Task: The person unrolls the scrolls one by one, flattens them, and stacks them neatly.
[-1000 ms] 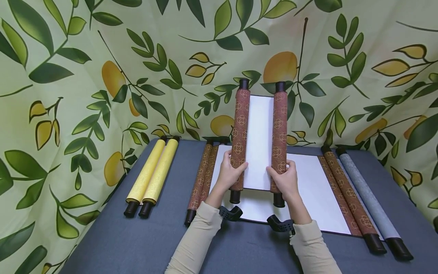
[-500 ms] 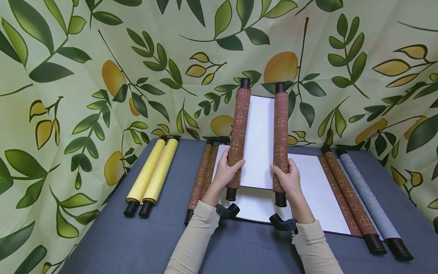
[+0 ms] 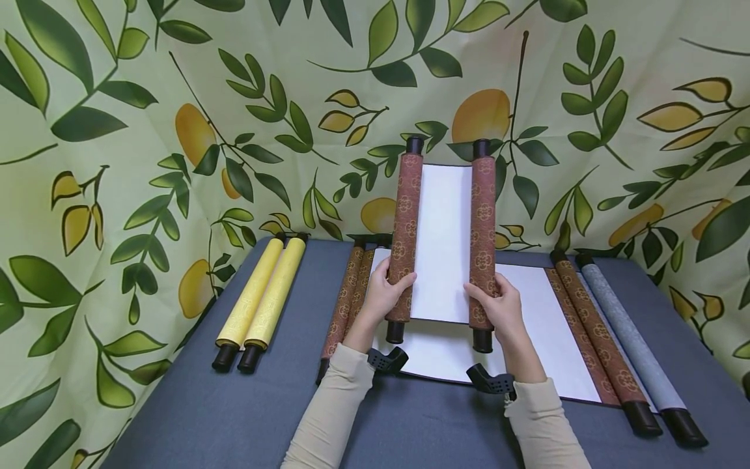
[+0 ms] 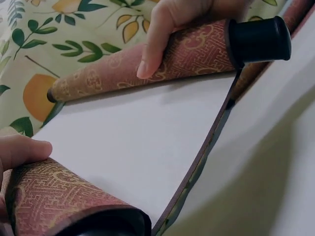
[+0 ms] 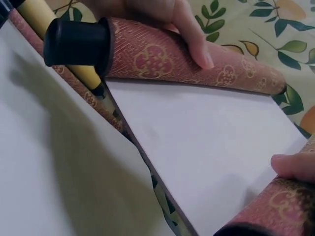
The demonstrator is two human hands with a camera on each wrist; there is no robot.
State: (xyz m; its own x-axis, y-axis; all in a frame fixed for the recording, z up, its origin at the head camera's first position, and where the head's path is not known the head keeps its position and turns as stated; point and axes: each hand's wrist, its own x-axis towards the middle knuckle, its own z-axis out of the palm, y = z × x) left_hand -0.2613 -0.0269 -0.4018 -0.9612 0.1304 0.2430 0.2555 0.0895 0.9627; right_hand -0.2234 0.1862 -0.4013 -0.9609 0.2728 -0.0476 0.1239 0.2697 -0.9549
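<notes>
In the head view, a scroll of red-brown cloth with gold flower patterns is held up off the table, partly unrolled. My left hand [image 3: 383, 293] grips the lower part of its left roll [image 3: 405, 228], thumb across the front. The right roll [image 3: 483, 228] is gripped low down by my right hand [image 3: 505, 306]. Blank white paper [image 3: 442, 241] stretches between the two rolls. Black end knobs [image 4: 261, 40] show in the left wrist view. The right wrist view shows my right thumb [image 5: 295, 166] on the near roll, with most of that hand out of frame.
Beneath the held scroll, another red-brown scroll lies spread on the blue-grey table [image 3: 176, 417], its white sheet [image 3: 551, 326] showing. A yellow scroll [image 3: 275, 293] lies rolled at left. A grey-blue roll [image 3: 633, 332] lies at far right. A leaf-patterned cloth [image 3: 328, 65] hangs behind.
My hands have moved apart, the left one leftward and the right one rightward. The white strip between the rolls is wider now. Everything on the table stays as it was.
</notes>
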